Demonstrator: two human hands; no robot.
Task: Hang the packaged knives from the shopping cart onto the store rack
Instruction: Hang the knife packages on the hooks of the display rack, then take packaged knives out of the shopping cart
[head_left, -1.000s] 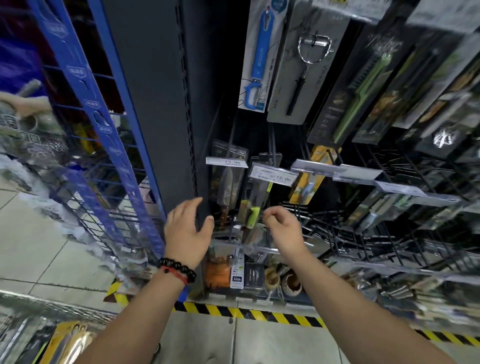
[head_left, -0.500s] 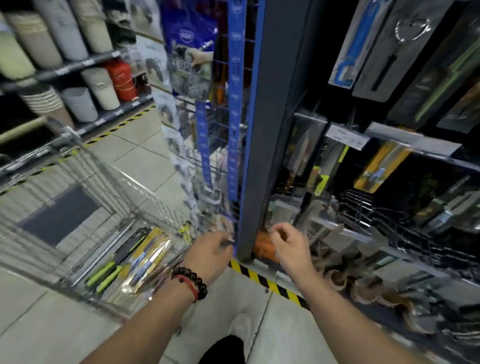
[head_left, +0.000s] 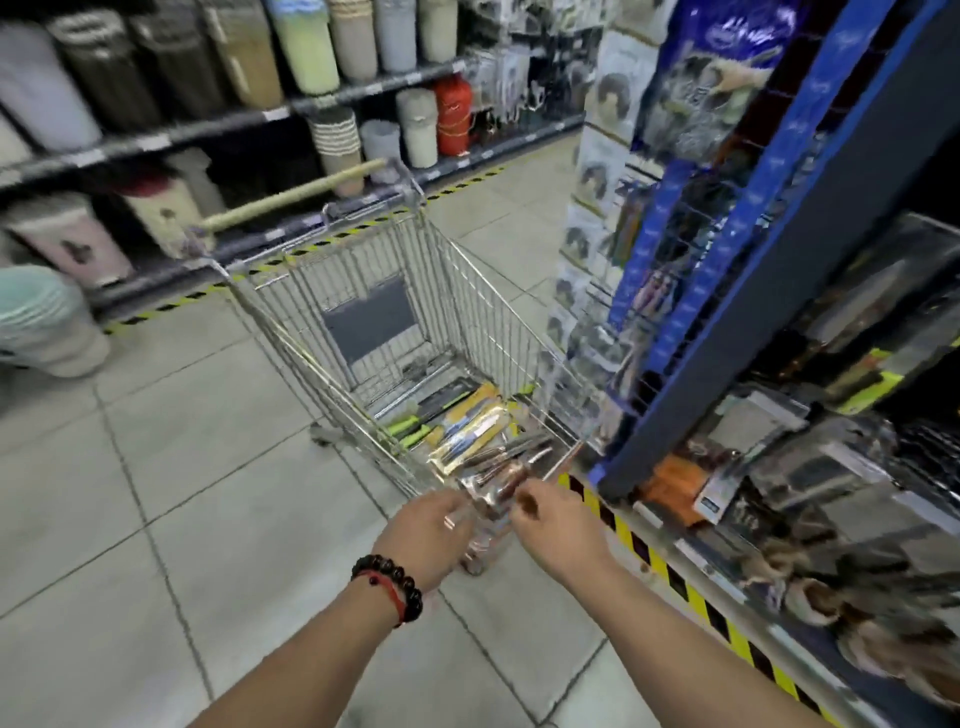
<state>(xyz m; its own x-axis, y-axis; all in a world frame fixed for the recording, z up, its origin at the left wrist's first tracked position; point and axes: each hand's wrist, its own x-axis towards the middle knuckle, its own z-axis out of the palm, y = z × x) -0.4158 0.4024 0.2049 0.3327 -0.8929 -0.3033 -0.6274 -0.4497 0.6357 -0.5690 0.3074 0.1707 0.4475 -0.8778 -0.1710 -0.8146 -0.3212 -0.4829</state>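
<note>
A wire shopping cart (head_left: 291, 306) stands on the tiled floor ahead of me. Several packaged knives (head_left: 457, 421) with green, yellow and dark handles lie in its near end. My left hand (head_left: 431, 535), with a bead bracelet on the wrist, and my right hand (head_left: 558, 527) meet at the cart's near edge. Both have fingers curled on a clear packaged knife (head_left: 496, 486) with a brown handle, which is blurred. The store rack (head_left: 810, 291) with hanging knife packs rises at the right.
A blue wire display (head_left: 675, 270) of hanging packets sits between the cart and the rack. Yellow-black floor tape (head_left: 670, 571) runs along the rack's base. Shelves of rolled mats and bins (head_left: 322, 62) line the far side of the aisle. A pale bin (head_left: 41, 322) stands at the left.
My view swung left from the rack to the cart. Both hands dropped from the rack's hooks to the cart's near edge and closed on a brown-handled knife pack.
</note>
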